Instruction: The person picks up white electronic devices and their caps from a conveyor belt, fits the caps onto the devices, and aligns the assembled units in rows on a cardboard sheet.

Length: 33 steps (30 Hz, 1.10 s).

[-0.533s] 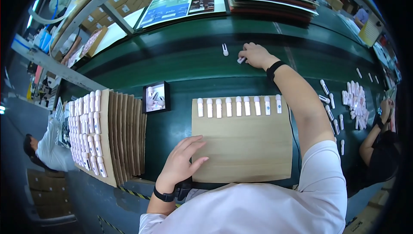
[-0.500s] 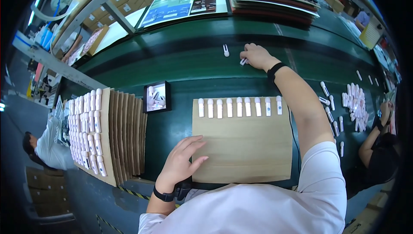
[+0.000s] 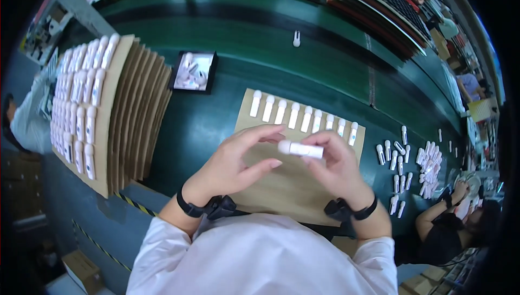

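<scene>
Over the brown cardboard sheet (image 3: 279, 195), my right hand (image 3: 338, 167) pinches a white round-headed stick (image 3: 303, 150) by its straight end. The stick lies level, its pale pink rounded head pointing left. My left hand (image 3: 235, 159) is open beside that head, fingers and thumb apart; whether a fingertip touches it, I cannot tell. Along the far edge of the sheet stands a row of several similar sticks (image 3: 294, 115), heads pointing away from me. One more stick (image 3: 297, 39), with a forked end, lies by itself farther off on the green belt (image 3: 244, 29).
To the left, a tall stack of cardboard layers (image 3: 135, 127) bears several rows of sticks. A black-rimmed box (image 3: 174, 81) of small parts sits beyond it. Loose sticks (image 3: 401, 165) and a pile (image 3: 429, 165) lie right, near a co-worker (image 3: 433, 230). Stacked dark trays (image 3: 374, 18) stand far right.
My right hand has come back from the far belt with a stick and now holds it over the sheet. My left hand has risen toward it. The view has tilted and shifted.
</scene>
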### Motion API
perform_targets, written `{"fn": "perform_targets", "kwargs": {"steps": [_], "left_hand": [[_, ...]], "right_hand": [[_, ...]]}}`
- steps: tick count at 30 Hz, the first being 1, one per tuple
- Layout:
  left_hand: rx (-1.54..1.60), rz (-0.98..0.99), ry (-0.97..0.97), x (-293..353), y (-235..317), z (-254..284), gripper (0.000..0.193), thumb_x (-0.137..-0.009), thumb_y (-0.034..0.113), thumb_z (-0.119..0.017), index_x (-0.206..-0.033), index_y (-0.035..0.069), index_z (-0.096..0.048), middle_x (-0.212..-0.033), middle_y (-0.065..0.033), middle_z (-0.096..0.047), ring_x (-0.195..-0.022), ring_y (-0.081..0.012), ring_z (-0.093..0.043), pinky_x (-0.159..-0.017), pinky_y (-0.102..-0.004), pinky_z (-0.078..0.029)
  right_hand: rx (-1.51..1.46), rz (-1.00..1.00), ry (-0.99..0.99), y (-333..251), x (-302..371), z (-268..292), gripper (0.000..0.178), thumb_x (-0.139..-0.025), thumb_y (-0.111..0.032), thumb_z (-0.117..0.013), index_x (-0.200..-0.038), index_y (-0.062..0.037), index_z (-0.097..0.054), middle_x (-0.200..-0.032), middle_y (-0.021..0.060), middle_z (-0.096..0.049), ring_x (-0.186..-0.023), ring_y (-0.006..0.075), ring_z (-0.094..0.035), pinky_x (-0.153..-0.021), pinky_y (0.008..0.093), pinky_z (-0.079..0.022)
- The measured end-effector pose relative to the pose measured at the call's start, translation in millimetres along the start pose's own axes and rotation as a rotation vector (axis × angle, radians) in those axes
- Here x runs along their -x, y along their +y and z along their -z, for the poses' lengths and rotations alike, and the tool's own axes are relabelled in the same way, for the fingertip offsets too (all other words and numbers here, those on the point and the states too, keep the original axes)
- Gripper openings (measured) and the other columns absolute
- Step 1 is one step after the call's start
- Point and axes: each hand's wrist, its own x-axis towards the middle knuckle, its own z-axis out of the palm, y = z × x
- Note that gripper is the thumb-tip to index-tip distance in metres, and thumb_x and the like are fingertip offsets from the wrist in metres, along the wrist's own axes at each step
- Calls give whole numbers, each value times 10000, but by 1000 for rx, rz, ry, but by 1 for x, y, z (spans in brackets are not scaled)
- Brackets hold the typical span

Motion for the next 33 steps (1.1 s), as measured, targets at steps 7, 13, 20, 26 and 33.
{"fn": "perform_targets", "kwargs": {"steps": [7,13,20,26,33], "left_hand": [[-74,-166,-85,4,-16,4,274,-800,36,-755,-1068,14,-698,-1009,-125,-712,-880,-257,-673,-792,-326,-520],[-56,-58,-97,14,-18,9,264,-798,39,-756,-1055,18,-700,-940,-106,-708,-836,-248,-665,-756,-326,-521],[-23,-93,-59,17,-25,7,215,-823,67,-725,-1032,36,-681,-903,-104,-670,-818,-282,-647,-705,-353,-514],[-103,-142,-78,16,-24,6,248,-786,8,-739,-1030,16,-695,-931,-102,-687,-815,-249,-648,-714,-328,-519],[-122,-173,-73,16,-24,2,250,-782,3,-737,-1027,19,-692,-922,-101,-680,-802,-251,-641,-702,-330,-515]], "right_hand": [[-244,-145,241,4,18,-41,301,-876,85,-656,-1159,24,-575,-1051,89,-623,-989,144,-612,-813,273,-518],[-41,45,202,21,15,-46,297,-834,61,-713,-1118,21,-634,-1021,121,-667,-922,202,-640,-801,303,-516],[132,135,197,21,9,-53,295,-837,58,-702,-1119,34,-617,-1021,136,-634,-926,214,-608,-805,303,-487],[109,173,198,20,7,-55,307,-816,81,-671,-1116,44,-618,-1026,139,-644,-924,222,-606,-815,315,-477],[134,203,248,22,8,-55,317,-782,87,-686,-1090,29,-638,-976,142,-662,-863,251,-631,-757,326,-494]]}}
